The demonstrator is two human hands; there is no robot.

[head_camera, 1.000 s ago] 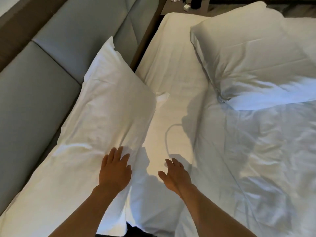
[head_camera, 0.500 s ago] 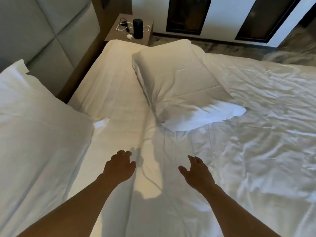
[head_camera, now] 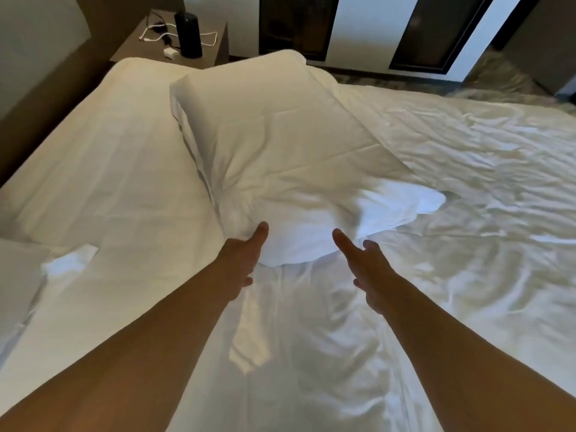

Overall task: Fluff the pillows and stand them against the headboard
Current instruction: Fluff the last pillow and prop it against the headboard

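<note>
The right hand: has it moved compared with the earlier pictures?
Yes. The right hand, earlier over bare sheet well short of the flat pillow, has reached forward to that pillow's near edge, fingers spread open.

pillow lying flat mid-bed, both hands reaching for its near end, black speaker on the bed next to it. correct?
One error: the black speaker stands on the nightstand beyond the bed, not on the bed. The head view shows this. The pillow does lie flat, with left hand and right hand at its near end.

Left hand (head_camera: 241, 263), right hand (head_camera: 364, 263) outstretched, fingers spread.
</note>
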